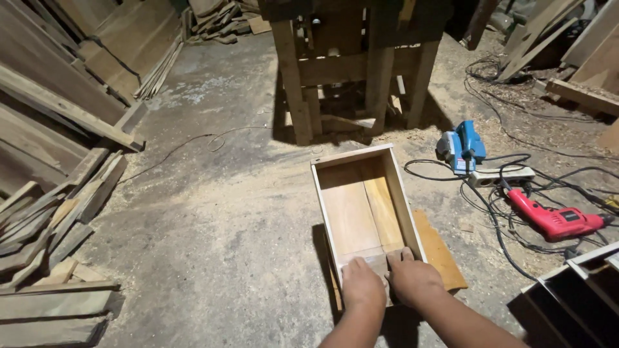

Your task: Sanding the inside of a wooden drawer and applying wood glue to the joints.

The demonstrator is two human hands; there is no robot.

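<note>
Left hand: I see my left hand [362,283] pressed palm down on the near end of the wooden box [364,206], fingers curled over its near wall, gripping that edge.
Right hand: my right hand [412,278] sits just beside the left, almost touching it, fingers hooked over the same near wall and holding it.
Wooden box: open-topped, pale wood, rectangular, lying on the concrete floor [219,225] in front of me; its floor is made of planks in two tones.
Board: a thin orange-brown board [442,248] lies under the box and sticks out on its right side.
Tools: a blue planer [463,147] and a red drill [554,221] lie to the right of the box, well apart from it, with a white power strip [501,174] between them among black cables.
Labels: I cannot make out any label on the tools.
Surroundings: a wooden bench [348,64] stands beyond the box; planks [58,129] are stacked along the left.
</note>
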